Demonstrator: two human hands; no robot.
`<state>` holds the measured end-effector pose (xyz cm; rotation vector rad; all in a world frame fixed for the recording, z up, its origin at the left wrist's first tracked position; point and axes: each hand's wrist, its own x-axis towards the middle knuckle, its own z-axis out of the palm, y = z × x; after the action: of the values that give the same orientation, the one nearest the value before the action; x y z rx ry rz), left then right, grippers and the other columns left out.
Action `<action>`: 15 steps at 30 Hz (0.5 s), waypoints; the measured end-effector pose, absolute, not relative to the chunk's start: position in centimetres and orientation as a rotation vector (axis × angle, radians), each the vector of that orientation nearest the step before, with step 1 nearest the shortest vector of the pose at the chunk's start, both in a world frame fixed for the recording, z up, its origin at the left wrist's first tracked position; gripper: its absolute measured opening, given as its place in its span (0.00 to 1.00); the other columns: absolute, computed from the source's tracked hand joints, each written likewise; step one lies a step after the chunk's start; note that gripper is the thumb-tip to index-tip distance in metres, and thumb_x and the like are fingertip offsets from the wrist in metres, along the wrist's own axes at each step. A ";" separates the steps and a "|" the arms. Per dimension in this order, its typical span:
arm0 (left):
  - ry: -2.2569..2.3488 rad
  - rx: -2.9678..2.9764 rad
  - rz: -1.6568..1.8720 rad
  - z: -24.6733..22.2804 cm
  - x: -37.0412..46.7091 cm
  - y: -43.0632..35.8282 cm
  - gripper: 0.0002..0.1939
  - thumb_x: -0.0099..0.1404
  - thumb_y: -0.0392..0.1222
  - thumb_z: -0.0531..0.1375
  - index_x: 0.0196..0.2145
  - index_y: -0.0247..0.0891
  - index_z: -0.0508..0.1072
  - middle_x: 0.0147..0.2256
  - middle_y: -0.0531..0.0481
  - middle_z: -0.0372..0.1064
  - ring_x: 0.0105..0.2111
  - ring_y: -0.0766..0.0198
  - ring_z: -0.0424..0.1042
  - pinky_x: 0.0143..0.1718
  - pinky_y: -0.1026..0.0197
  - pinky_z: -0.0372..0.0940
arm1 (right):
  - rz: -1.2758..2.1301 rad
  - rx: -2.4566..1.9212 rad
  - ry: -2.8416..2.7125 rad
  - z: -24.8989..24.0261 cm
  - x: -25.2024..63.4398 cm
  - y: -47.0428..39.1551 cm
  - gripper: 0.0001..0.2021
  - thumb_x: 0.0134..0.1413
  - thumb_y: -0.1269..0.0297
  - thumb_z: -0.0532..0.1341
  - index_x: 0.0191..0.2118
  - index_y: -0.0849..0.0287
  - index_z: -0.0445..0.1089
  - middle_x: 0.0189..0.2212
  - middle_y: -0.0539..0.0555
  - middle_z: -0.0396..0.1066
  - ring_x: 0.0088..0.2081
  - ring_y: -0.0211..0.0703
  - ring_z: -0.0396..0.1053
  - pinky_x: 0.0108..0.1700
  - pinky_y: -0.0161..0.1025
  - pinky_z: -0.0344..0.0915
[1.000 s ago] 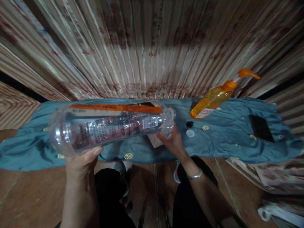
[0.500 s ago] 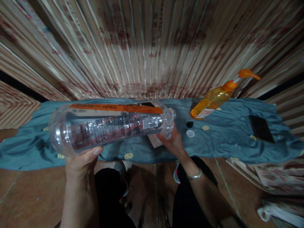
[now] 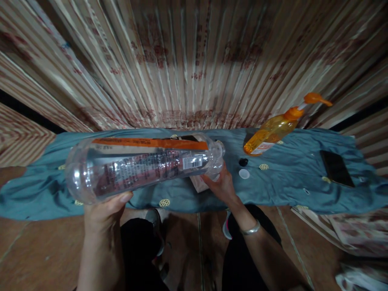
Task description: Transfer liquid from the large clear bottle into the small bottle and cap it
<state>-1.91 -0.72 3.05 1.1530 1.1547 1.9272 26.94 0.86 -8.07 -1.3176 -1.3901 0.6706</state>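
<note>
A large clear plastic bottle (image 3: 145, 165) with an orange-edged label and a barcode lies sideways in the air, its uncapped neck to the right. My left hand (image 3: 106, 204) holds it from below near its base, the thumb along the side. Around the neck end are the fingers of my right hand (image 3: 221, 184), partly hidden by the plastic. Behind the bottle, a pale flat box (image 3: 199, 184) shows in part on the blue cloth (image 3: 182, 198). Right of my right hand lie a black cap (image 3: 243, 162) and a white round lid (image 3: 244, 173).
An orange pump bottle (image 3: 273, 131) stands on the cloth at the right, with a dark flat object (image 3: 337, 168) farther right. Pleated patterned curtains (image 3: 182, 60) hang behind. My legs and shoes are below the cloth's front edge.
The whole view has shifted slightly, so the cloth and the things on it sit a little lower. Both hands keep their hold on the clear bottle.
</note>
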 end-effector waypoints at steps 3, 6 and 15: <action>1.146 1.173 1.942 3.0 -1.9 -0.5 0.49 0.24 0.56 0.86 0.50 0.54 0.86 0.53 0.45 0.82 0.45 0.51 0.82 0.28 0.64 0.79 | 0.670 -1.321 -1.386 -8.1 26.9 0.9 0.38 0.55 0.49 0.73 0.68 0.58 0.69 0.57 0.64 0.83 0.56 0.62 0.83 0.59 0.59 0.81; 1.134 1.194 1.974 2.8 -2.0 -0.6 0.44 0.25 0.55 0.86 0.45 0.50 0.88 0.51 0.44 0.83 0.49 0.49 0.81 0.31 0.64 0.79 | 0.674 -1.328 -1.381 -8.1 26.9 0.9 0.39 0.55 0.48 0.73 0.68 0.59 0.69 0.57 0.65 0.83 0.56 0.63 0.83 0.60 0.61 0.80; 1.110 1.206 1.985 2.6 -2.2 -0.6 0.38 0.27 0.54 0.87 0.41 0.50 0.89 0.45 0.48 0.84 0.36 0.61 0.76 0.33 0.63 0.80 | 0.674 -1.319 -1.372 -8.1 26.9 1.0 0.39 0.53 0.48 0.73 0.67 0.58 0.70 0.56 0.64 0.84 0.55 0.64 0.83 0.60 0.61 0.80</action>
<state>-2.16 -0.65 2.63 1.2065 1.1097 1.9847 26.89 0.96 -8.13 -1.3194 -1.3723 0.6743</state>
